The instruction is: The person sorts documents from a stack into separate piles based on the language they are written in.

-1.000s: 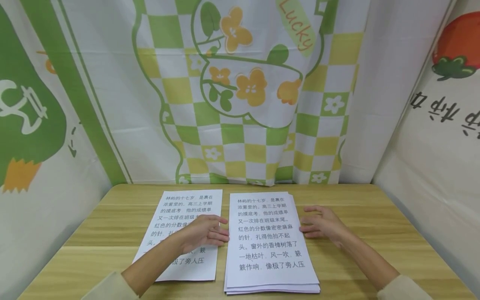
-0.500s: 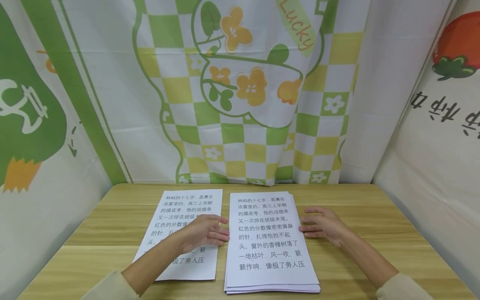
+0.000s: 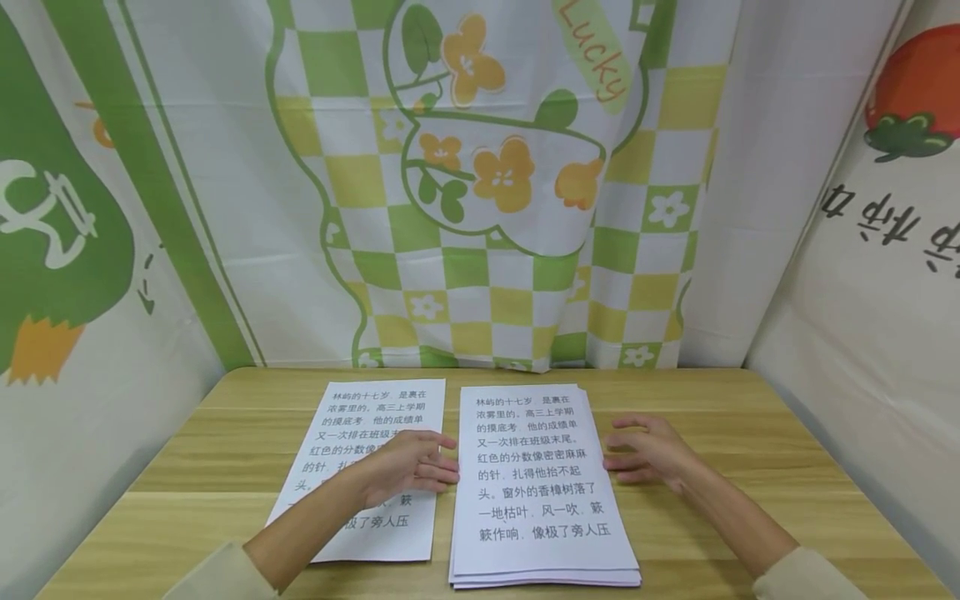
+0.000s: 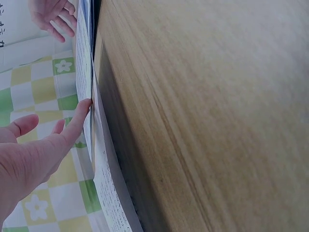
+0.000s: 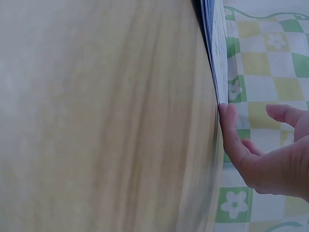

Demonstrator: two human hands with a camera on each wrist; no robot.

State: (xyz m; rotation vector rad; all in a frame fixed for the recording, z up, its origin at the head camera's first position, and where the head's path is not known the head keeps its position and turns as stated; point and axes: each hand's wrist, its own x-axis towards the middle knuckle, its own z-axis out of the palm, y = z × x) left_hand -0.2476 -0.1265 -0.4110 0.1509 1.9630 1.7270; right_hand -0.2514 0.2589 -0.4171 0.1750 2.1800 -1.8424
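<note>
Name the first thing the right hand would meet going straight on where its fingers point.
The right hand would first meet the right edge of the nearer paper stack; whether it already touches is hard to tell.

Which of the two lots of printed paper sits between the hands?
The right stack, lower sheets peeking out; the left paper is partly hidden by the left forearm.

Your passage: above paper stack (image 3: 534, 483) | Flanking obstacles: your left hand (image 3: 408, 464), your right hand (image 3: 651, 450) | Rear barrier: checked curtain (image 3: 472, 287)
</note>
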